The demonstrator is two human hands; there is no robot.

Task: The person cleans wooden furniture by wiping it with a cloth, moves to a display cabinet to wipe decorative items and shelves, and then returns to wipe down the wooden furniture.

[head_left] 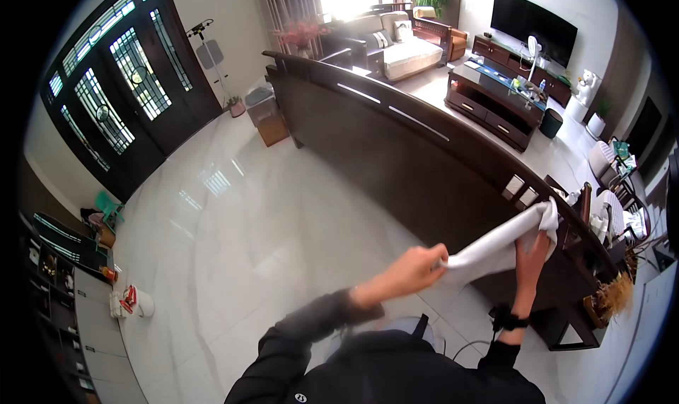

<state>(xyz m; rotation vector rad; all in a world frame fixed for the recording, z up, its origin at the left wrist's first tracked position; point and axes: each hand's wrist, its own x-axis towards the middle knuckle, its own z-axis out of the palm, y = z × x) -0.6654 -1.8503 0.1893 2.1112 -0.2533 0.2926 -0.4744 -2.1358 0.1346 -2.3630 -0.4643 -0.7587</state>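
A white cloth (498,243) is stretched between my two hands in front of the dark wooden sofa back (382,146). My left hand (419,268) is closed on its near left end, with the fingers bunched together. At the other end, my right hand (532,257) grips the cloth, its fingers partly hidden by the folds. The far right end of the cloth is bunched up near the top rail of the sofa back; whether it touches the rail, I cannot tell.
Right of my hands stand a dark wooden side piece (566,326) and a dried plant (614,296). A cable (470,343) runs near my right wrist. On the left are a white bucket (143,303) and shelves (67,319). Boxes (270,125) stand by the sofa's far end.
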